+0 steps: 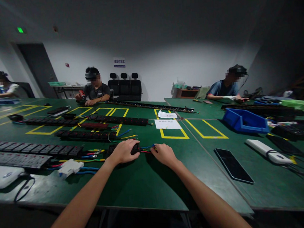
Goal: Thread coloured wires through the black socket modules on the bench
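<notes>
My left hand (123, 151) lies over a short black block (135, 148), its fingers wrapped over the top. Coloured wires (145, 150), among them blue and red ones, run from the block's right end towards my right hand (163, 153). That hand pinches the wire ends between thumb and fingers; the exact tips are too small to make out. Left of my left hand lie black socket strips (47, 149) with loose coloured leads and a white connector block (70, 167) with blue wires.
White paper labels (167, 123) lie ahead on the green table (157, 193). To the right are a blue bin (246, 121), a phone (233, 165) and a white power bank (267, 151) with a cable. Co-workers (95, 88) sit across the table. More socket strips (121, 119) lie further back.
</notes>
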The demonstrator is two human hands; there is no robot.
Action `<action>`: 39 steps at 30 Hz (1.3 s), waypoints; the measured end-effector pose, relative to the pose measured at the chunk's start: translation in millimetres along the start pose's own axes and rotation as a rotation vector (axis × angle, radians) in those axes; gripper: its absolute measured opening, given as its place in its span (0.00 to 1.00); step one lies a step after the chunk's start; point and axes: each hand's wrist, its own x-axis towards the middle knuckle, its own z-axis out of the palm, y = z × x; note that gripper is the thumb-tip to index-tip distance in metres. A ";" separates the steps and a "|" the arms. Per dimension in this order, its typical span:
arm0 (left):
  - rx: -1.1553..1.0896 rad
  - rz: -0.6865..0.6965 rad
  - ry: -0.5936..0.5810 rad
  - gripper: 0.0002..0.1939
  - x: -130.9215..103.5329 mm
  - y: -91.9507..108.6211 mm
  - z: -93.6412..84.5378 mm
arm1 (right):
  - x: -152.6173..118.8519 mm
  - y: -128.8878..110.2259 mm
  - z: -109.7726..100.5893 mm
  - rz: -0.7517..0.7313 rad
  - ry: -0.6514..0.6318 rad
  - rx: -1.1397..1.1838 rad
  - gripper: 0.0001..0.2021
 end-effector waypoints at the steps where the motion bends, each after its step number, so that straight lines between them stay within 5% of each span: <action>1: 0.000 -0.001 -0.001 0.28 0.0 0.2 -0.1 | 0.2 0.4 0.5 -0.003 0.003 -0.001 0.18; 10: 0.010 -0.003 -0.006 0.29 0.1 0.1 0.1 | -1.4 -2.2 0.6 -0.036 0.095 -0.019 0.15; 20: 0.018 -0.006 -0.001 0.29 0.3 1.5 1.6 | 5.1 3.9 13.2 -0.208 0.456 -0.008 0.10; 29: 0.026 -0.011 0.004 0.28 0.2 4.5 1.1 | 15.0 5.5 30.9 -0.515 0.301 0.405 0.13; 39: 0.018 0.000 0.008 0.28 0.6 4.7 2.1 | 21.1 1.3 33.0 -0.331 0.346 0.297 0.08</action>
